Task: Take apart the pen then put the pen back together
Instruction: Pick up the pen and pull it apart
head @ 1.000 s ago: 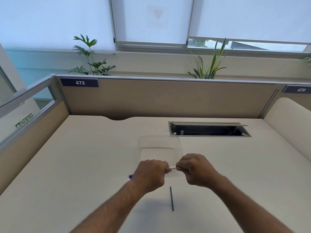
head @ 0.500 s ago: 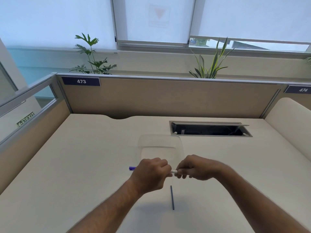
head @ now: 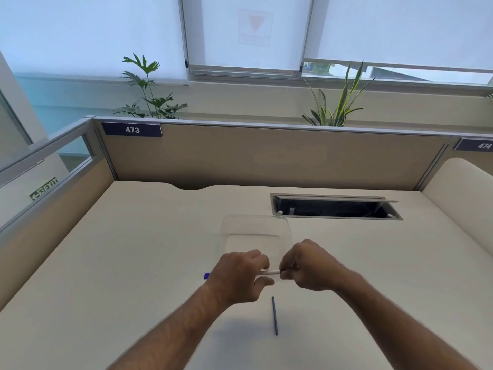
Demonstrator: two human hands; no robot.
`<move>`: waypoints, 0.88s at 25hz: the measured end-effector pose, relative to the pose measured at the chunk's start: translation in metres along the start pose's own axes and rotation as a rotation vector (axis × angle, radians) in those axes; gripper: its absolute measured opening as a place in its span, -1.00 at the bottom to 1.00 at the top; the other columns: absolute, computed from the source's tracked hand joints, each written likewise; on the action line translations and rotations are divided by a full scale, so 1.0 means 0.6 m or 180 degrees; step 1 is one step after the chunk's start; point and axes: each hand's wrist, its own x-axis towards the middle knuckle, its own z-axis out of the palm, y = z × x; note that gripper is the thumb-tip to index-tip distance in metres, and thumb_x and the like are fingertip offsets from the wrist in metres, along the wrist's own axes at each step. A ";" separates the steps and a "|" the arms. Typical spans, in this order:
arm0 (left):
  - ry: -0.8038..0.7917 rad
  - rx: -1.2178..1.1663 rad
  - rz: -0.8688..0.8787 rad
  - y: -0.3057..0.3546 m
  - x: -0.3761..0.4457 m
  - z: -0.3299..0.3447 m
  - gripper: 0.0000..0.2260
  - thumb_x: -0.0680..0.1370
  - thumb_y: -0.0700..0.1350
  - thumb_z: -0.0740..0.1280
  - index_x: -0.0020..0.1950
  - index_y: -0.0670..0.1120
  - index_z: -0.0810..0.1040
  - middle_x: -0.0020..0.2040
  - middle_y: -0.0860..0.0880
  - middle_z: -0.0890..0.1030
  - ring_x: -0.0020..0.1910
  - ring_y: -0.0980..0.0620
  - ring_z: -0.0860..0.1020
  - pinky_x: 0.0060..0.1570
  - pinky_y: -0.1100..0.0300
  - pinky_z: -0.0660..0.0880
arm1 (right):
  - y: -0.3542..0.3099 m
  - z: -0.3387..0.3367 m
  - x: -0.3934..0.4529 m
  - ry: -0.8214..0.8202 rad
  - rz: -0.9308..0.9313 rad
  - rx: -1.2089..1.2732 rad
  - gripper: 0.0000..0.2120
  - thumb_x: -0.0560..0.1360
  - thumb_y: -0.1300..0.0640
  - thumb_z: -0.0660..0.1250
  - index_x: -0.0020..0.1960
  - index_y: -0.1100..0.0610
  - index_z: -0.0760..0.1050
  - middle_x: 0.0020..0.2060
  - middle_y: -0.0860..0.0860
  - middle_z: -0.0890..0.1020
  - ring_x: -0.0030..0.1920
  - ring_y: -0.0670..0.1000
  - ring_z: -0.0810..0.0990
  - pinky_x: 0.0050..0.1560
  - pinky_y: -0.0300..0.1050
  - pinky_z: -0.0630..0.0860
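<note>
A white pen barrel [head: 270, 272] with a blue end [head: 206, 276], a seemingly dark blue refill [head: 274, 315], cream desk [head: 133, 263].

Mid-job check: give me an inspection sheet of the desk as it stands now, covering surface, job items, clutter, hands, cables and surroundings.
Surface: cream desk, bare where visible.
Job's things: white pen barrel held level between both hands, blue end poking out left; thin dark refill lying loose on the desk, nearer the person.
Clutter: clear plastic container behind the hands, looks empty.
Hands: left hand wrapped round the barrel; right hand pinching its other end.
Cables: nothing seen; open cable hatch too dark.
Surroundings: partition, two plants, blinds.
</note>
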 end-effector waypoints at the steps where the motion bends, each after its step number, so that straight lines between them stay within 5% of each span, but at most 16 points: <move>1: 0.0006 0.0026 0.0137 -0.001 -0.001 0.000 -0.79 0.41 0.05 0.45 -0.22 -0.05 0.53 -0.35 0.04 0.56 -0.51 -0.01 0.47 -0.51 0.27 0.27 | 0.001 -0.001 0.002 -0.0177 0.0028 0.0001 -0.88 0.47 0.09 0.46 -0.01 0.05 0.70 -0.16 -0.04 0.75 -0.24 -0.11 0.65 -0.11 -0.19 0.62; 7: -0.0118 0.0455 0.0446 0.008 -0.004 -0.004 -0.77 0.44 -0.03 0.45 -0.32 -0.06 0.47 -0.43 0.03 0.47 -0.56 0.02 0.38 -0.53 0.28 0.13 | -0.003 -0.017 0.009 -0.1119 0.0143 0.0196 -0.78 0.61 0.09 0.26 0.04 0.16 0.65 -0.18 -0.04 0.65 -0.37 -0.23 0.52 -0.28 -0.35 0.45; 14: -0.0258 0.0447 0.0187 0.007 -0.007 0.007 -0.77 0.49 0.02 0.35 -0.32 -0.04 0.50 -0.45 0.04 0.51 -0.56 -0.02 0.43 -0.50 0.28 0.15 | -0.005 -0.006 0.005 -0.0532 -0.0017 -0.0347 -0.85 0.55 0.16 0.33 -0.03 0.09 0.68 -0.19 0.00 0.72 -0.28 -0.07 0.55 -0.19 -0.16 0.54; 18: -0.0431 0.0136 -0.0284 0.011 0.000 0.010 -0.77 0.61 0.02 0.19 -0.09 -0.07 0.54 -0.23 -0.05 0.62 -0.31 -0.13 0.54 -0.38 0.13 0.32 | -0.010 -0.001 0.001 -0.0194 -0.0041 -0.0584 -0.86 0.52 0.09 0.39 0.04 0.01 0.68 -0.17 -0.01 0.73 -0.21 -0.01 0.59 -0.15 -0.04 0.61; 22: -0.0405 -0.0404 -0.0377 0.002 0.000 -0.002 -0.75 0.47 0.12 0.38 -0.02 -0.03 0.49 -0.22 -0.01 0.63 -0.31 -0.06 0.54 -0.34 0.15 0.44 | -0.011 0.003 -0.002 -0.0095 -0.0093 -0.0576 -0.87 0.50 0.09 0.42 0.03 0.01 0.68 -0.16 -0.03 0.73 -0.25 -0.04 0.55 -0.18 -0.10 0.58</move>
